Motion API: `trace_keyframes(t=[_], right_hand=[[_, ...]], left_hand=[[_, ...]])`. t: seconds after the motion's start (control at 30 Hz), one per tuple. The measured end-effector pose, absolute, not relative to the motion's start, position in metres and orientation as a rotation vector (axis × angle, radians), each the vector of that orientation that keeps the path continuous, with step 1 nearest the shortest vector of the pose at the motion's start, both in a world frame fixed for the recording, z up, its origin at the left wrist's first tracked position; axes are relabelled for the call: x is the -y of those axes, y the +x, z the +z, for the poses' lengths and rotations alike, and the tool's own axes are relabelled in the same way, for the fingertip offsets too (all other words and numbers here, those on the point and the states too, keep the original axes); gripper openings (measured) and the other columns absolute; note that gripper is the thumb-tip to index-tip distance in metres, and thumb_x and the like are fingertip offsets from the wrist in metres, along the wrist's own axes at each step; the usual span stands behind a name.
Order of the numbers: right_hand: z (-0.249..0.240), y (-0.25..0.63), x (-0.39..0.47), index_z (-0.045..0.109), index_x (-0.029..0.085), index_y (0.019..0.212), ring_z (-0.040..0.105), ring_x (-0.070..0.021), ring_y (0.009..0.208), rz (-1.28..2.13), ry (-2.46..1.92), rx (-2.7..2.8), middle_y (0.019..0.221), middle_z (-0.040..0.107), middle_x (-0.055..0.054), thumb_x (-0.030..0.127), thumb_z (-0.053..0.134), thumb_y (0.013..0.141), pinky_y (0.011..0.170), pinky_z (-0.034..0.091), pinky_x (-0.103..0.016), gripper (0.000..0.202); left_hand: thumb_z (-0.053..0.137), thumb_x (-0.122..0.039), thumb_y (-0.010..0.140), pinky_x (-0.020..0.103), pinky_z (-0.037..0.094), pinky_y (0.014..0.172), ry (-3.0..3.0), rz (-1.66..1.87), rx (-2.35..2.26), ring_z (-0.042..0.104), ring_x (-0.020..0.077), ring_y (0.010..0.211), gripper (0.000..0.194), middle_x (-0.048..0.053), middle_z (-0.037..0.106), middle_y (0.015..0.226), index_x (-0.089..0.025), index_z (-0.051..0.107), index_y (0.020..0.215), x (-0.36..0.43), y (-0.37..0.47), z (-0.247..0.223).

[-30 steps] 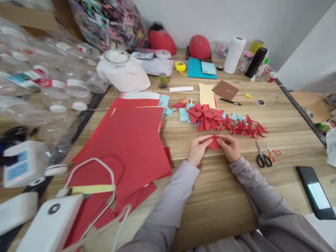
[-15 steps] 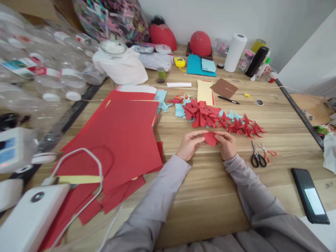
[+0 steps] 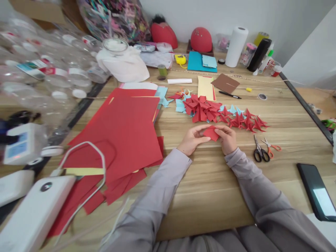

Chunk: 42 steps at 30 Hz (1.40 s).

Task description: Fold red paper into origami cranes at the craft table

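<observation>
A small folded piece of red paper (image 3: 210, 133) is held between my two hands above the wooden table. My left hand (image 3: 192, 139) pinches its left side between thumb and fingers. On the other side, my right hand (image 3: 226, 138) grips the paper's right edge, thumb on top. Just beyond my fingers lies a heap of folded red paper pieces (image 3: 201, 107), with light blue folded pieces (image 3: 180, 105) among them. More pointed red shapes (image 3: 248, 120) trail off to the right.
Large red sheets (image 3: 131, 133) cover the table's left. Black-handled scissors (image 3: 260, 154) and orange-handled scissors (image 3: 271, 148) lie right of my hands, near a phone (image 3: 316, 190). A white power bank (image 3: 39, 210) with a looped cable sits front left; plastic bottles (image 3: 56, 75) crowd the far left.
The view has shifted slightly. My left thumb has slid off the paper's face toward its lower left edge, and the red paper is turned a little; both hands still hold it.
</observation>
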State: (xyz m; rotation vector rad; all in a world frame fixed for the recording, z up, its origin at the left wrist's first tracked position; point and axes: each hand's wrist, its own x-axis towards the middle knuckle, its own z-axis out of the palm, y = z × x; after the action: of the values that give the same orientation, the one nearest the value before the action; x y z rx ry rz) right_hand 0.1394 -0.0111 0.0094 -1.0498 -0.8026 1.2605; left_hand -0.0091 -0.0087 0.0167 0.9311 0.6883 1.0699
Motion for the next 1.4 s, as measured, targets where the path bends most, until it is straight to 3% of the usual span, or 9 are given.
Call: trace_keyframes(t=[0.3,0.63,0.83,1.0,1.13,1.27,1.4], right_hand=[[0.009,0.140,0.011,0.070,0.020,0.074,0.059,-0.0145,0.062,1.247,-1.101,0.811,0.069,0.069,0.000,0.030,0.075,0.059,0.058,0.048,-0.028,0.018],[0.007,0.140,0.011,0.068,0.021,0.080,0.060,-0.0156,0.065,1.218,-1.099,0.921,0.074,0.069,-0.001,0.034,0.073,0.063,0.056,0.047,-0.027,0.022],[0.010,0.138,0.015,0.068,0.022,0.087,0.054,-0.0123,0.054,1.226,-1.099,0.995,0.074,0.068,0.000,0.041,0.069,0.069,0.048,0.043,-0.025,0.026],[0.010,0.141,0.017,0.068,0.021,0.093,0.054,-0.0140,0.050,1.237,-1.069,1.083,0.062,0.063,0.000,0.049,0.060,0.076,0.048,0.043,-0.028,0.034],[0.012,0.140,0.019,0.063,0.023,0.104,0.059,-0.0165,0.055,1.264,-1.012,1.182,0.066,0.066,0.000,0.046,0.066,0.069,0.052,0.045,-0.029,0.041],[0.019,0.137,0.022,0.059,0.024,0.098,0.059,-0.0137,0.056,1.262,-1.009,1.221,0.081,0.069,-0.002,0.041,0.072,0.063,0.055,0.047,-0.029,0.042],[0.023,0.135,0.023,0.057,0.023,0.100,0.059,-0.0135,0.058,1.300,-0.932,1.236,0.081,0.068,-0.002,0.040,0.073,0.062,0.056,0.048,-0.028,0.045]], left_hand=[[0.081,-0.018,0.053,0.038,0.048,0.092,0.985,1.091,-0.688,0.062,0.0240,0.105,0.057,0.010,0.066,0.115,-0.018,0.065,0.108,0.009,-0.006,0.014],[0.076,-0.010,0.053,0.036,0.048,0.090,0.950,1.113,-0.703,0.062,0.0231,0.103,0.053,0.008,0.068,0.109,-0.019,0.067,0.105,0.007,-0.004,0.009],[0.069,-0.012,0.059,0.035,0.045,0.093,0.926,1.175,-0.779,0.063,0.0200,0.096,0.037,0.005,0.071,0.098,-0.017,0.070,0.095,0.006,-0.004,0.011],[0.072,-0.023,0.062,0.035,0.047,0.090,0.917,1.253,-0.869,0.064,0.0198,0.090,0.030,0.007,0.071,0.095,-0.016,0.071,0.091,0.005,-0.003,0.011],[0.071,-0.022,0.063,0.034,0.048,0.089,0.963,1.304,-0.926,0.065,0.0194,0.089,0.027,0.007,0.072,0.092,-0.016,0.072,0.089,0.003,-0.003,0.010],[0.066,-0.016,0.064,0.033,0.049,0.086,1.046,1.340,-0.999,0.065,0.0194,0.088,0.024,0.005,0.073,0.088,-0.016,0.073,0.086,0.003,-0.003,0.010],[0.068,-0.021,0.064,0.034,0.049,0.086,1.062,1.361,-0.991,0.065,0.0195,0.088,0.022,0.005,0.073,0.089,-0.017,0.074,0.085,0.003,-0.004,0.011]])
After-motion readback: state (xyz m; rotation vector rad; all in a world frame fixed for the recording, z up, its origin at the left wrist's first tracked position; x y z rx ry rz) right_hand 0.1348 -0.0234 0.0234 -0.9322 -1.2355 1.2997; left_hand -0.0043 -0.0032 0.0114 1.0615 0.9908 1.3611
